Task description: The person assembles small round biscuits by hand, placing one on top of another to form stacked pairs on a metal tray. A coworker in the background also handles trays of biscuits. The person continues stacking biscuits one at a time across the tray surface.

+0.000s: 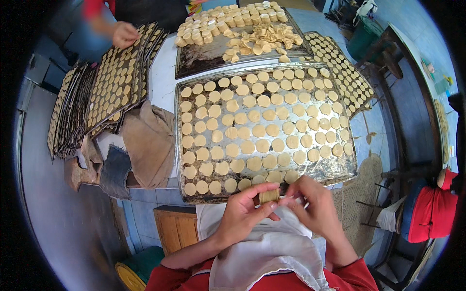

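Observation:
A short stack of thin round dough discs (269,195) lies on its side in my left hand (245,208), gripped between thumb and fingers. My right hand (313,201) is closed in a pinch at the right end of that stack; what its fingertips hold is hidden. Both hands are at the near edge of a worn metal baking tray (310,169). Rows of flat pale discs (262,145) cover most of this tray. The front row is partly hidden behind my fingers.
Beyond it, another tray (194,63) bears stacked discs (233,19) and a loose heap (269,36). Disc-covered trays lean at the left (111,87) and lie at the right (340,68). Brown cloths (148,145) hang at the table's left edge. Another person's hand (125,35) touches the left trays.

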`<state>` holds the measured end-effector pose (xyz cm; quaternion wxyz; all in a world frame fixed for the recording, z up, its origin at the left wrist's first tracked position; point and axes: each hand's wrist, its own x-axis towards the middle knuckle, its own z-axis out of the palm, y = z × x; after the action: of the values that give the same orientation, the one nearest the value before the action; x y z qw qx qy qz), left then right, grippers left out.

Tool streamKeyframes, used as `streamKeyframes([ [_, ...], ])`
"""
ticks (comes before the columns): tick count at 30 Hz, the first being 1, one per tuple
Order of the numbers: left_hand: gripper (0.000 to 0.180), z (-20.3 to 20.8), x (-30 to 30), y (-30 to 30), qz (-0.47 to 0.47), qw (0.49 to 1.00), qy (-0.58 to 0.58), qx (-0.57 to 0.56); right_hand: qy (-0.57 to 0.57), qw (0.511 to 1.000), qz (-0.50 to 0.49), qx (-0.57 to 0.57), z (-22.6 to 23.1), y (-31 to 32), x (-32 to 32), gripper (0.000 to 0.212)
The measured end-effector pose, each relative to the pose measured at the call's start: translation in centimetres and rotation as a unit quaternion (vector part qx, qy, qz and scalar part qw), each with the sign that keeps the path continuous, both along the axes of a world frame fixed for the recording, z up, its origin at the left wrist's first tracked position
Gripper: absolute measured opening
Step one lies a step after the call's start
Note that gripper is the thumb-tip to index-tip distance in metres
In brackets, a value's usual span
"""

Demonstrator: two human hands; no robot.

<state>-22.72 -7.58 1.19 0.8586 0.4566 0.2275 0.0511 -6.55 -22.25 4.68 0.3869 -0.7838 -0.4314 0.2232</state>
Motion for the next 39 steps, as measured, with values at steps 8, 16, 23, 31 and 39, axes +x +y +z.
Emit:
streamKeyframes([
  [8, 0.047, 0.2, 1.7, -0.9, -0.011, 1.000, -0.018, -0.018, -0.139, 0.985, -0.079, -0.061, -1.4, -1.9, 2.8, 0.015],
  [16, 0.048, 0.1, 2.9, -1.2, -0.050, 0.998, -0.029, 0.005, 0.043, 0.996, -0.074, 0.006, -0.5, -2.9, 2.2, 0.021],
  [23, 0.048, -0.2, 3.5, -1.8, -0.052, 0.998, -0.016, -0.014, -0.044, 0.992, -0.116, -0.034, -0.7, -3.3, 3.5, 0.015],
  [31, 0.048, -0.1, 4.8, -2.3, -0.076, 0.997, -0.024, 0.011, 0.047, 0.995, -0.045, 0.080, -0.3, -3.8, 2.9, 0.019],
  [39, 0.046, 0.5, 6.3, -3.2, -0.077, 0.997, -0.013, -0.009, -0.024, 0.994, -0.104, 0.023, -0.7, -6.3, 5.1, 0.020],
])
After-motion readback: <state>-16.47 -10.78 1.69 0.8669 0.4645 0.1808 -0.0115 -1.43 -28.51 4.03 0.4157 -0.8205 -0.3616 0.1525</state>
